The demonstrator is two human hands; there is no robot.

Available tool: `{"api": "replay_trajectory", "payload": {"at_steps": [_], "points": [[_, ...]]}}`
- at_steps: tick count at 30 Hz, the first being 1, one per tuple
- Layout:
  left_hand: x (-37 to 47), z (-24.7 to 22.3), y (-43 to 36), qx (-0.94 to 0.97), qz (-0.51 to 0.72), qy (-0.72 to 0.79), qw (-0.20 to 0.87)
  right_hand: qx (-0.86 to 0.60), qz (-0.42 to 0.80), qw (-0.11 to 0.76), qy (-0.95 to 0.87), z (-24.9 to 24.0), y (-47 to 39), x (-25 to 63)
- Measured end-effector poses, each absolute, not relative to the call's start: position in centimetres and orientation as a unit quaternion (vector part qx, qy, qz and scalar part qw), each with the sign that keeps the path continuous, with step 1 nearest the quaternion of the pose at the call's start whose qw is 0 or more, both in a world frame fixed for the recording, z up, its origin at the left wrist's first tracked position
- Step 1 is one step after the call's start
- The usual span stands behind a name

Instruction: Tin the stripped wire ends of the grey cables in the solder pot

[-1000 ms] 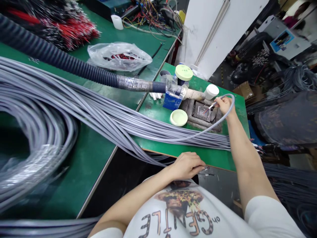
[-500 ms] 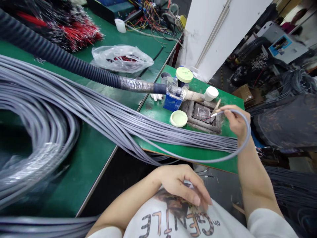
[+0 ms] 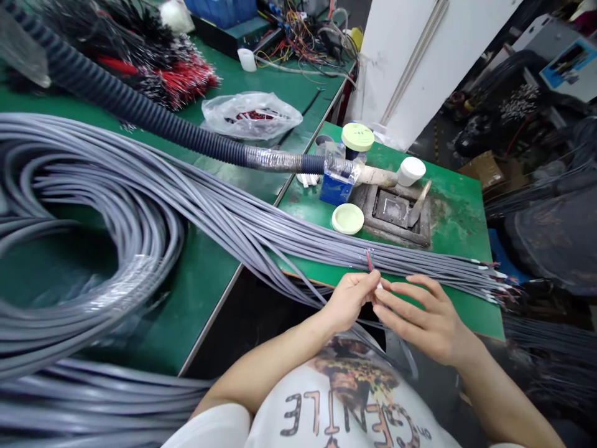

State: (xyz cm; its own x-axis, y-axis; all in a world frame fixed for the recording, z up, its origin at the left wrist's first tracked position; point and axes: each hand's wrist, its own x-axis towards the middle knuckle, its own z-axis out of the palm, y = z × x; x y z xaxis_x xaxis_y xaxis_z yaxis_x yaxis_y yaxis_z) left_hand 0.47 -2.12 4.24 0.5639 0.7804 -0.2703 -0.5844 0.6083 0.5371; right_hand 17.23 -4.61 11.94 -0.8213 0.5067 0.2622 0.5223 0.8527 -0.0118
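A grey cable's end with red and green wires (image 3: 370,259) sticks up between my hands in front of my body. My left hand (image 3: 351,298) pinches it between thumb and fingers. My right hand (image 3: 422,314) touches the same cable end at its fingertips, with the other fingers spread. Just beyond lies a bundle of grey cables (image 3: 317,244), its stripped ends at the right. Behind the bundle, a spatula (image 3: 421,202) rests in a dirty square metal pot (image 3: 394,208).
A ribbed hose (image 3: 153,118) crosses from the upper left to a blue box (image 3: 336,188). Around it stand a pale green lid (image 3: 347,218), a white cup (image 3: 411,170) and a lidded jar (image 3: 357,138). Coiled cables (image 3: 153,267) fill the left.
My right hand has brought the cable end back from the pot toward my body. My left hand has risen and taken hold of it. The spatula stays in the pot.
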Motion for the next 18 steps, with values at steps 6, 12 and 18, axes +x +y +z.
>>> {"api": "replay_trajectory", "payload": {"at_steps": [6, 12, 18], "points": [[0.5, 3.7, -2.3, 0.236, 0.422, 0.274, 0.831, -0.286, -0.013, 0.131, -0.949, 11.2, -5.7, 17.7], [0.5, 3.1, -2.4, 0.294, 0.441, 0.275, 0.802, -0.304, -0.005, 0.15, -0.941, 10.4, -6.3, 17.8], [0.5, 2.9, -2.7, 0.343, 0.447, 0.275, 0.779, -0.312, 0.0, 0.169, -0.935, 9.7, -6.9, 17.8]]}}
